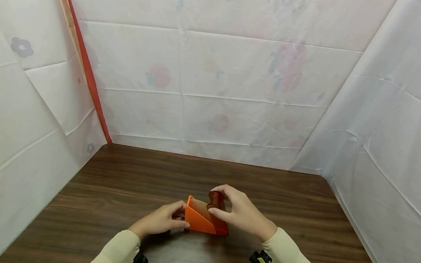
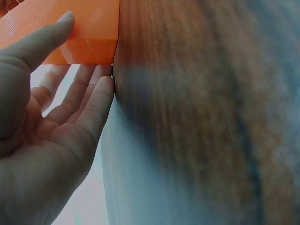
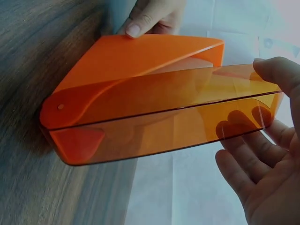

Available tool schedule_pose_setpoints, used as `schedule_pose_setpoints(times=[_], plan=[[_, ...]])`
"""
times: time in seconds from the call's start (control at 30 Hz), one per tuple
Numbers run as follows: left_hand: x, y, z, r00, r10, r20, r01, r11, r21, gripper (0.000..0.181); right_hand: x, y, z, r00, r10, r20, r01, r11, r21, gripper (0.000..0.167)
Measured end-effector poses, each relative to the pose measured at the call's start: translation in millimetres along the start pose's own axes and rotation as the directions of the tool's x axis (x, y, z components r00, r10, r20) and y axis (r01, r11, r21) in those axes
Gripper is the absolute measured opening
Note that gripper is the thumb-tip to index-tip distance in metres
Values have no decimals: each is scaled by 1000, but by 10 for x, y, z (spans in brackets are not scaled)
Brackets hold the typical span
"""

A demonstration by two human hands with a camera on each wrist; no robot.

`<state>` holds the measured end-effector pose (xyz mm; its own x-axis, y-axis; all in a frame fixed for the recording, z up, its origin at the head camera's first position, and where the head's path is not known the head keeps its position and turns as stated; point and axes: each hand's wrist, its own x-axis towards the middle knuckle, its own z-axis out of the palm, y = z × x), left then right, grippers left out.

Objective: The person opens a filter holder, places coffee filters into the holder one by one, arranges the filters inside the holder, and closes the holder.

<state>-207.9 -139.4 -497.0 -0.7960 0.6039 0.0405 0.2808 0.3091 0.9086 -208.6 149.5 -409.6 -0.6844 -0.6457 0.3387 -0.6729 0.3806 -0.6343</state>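
An orange wedge-shaped plastic box [image 1: 201, 221] stands on the wooden table, and a translucent amber lid [image 3: 164, 115] is hinged at its low end. The lid is swung up away from the box; a gap shows between them in the right wrist view. My left hand [image 1: 160, 220] holds the box at its left end, the thumb on the near side and the fingers behind. My right hand [image 1: 243, 213] grips the free end of the lid, with the thumb on one side and several fingers on the other. The inside of the box is mostly hidden.
The dark wood-grain table [image 1: 138, 171] carries the box near its front. White printed sheets [image 1: 207, 74] hang behind the table and along both sides. An orange strip [image 1: 87, 61] runs down the back left corner. Small black devices [image 1: 260, 258] sit at both wrists.
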Motion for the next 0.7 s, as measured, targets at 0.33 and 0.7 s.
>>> schedule_pose_setpoints(times=[0.33,0.7], plan=[[-9,6,3,1000,-4,3,4,1000,-7,28,104,-16,100,999,-14,40,14,1000,-8,46],[-10,13,-5,1000,-6,6,6,1000,-14,27,212,-26,204,998,-18,62,23,997,-76,46]])
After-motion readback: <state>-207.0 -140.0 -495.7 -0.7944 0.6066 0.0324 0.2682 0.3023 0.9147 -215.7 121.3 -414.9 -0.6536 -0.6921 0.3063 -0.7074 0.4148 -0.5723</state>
